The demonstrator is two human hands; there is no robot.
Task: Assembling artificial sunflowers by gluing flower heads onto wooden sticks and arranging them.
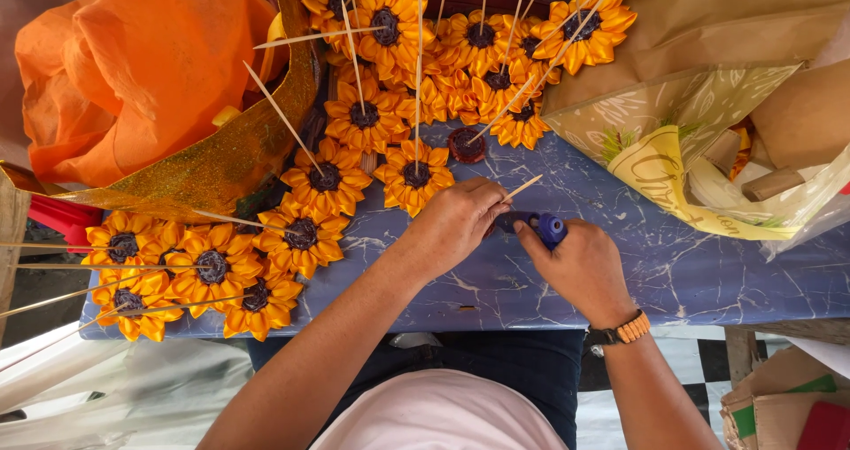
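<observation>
The left hand (pixel 456 220) lies curled, knuckles up, near the middle of the blue marbled worktop (pixel 691 273). Its fingers are pinched shut on a thin wooden stick (pixel 522 187), which pokes out toward 2 o'clock. The right hand (pixel 580 264) sits just beside it at 4 o'clock, closed around a blue glue gun (pixel 542 227); only the gun's rounded top shows, between the two hands. A dark band with orange beads (pixel 620 331) circles the right wrist.

Just at 11 o'clock from the left hand lies a fabric sunflower (pixel 413 177), yellow-orange petals around a dark centre, with a stick standing up from its middle. A loose dark brown disc (pixel 466 144) rests at 12 o'clock from the left hand, apart from the blooms.

More sunflowers on sticks crowd the worktop: a heap (pixel 478 42) along the far edge at 12 o'clock, and a cluster (pixel 204 273) at 9 o'clock reaching the near-left corner.

At 10 o'clock an orange bag (pixel 133 69) bulges behind a sheet of gold glitter foam (pixel 230 162). At 2 o'clock a tan paper bag (pixel 708 78) and a clear plastic bag (pixel 797 202) lie on the worktop, with brown bits inside that I cannot make out.
</observation>
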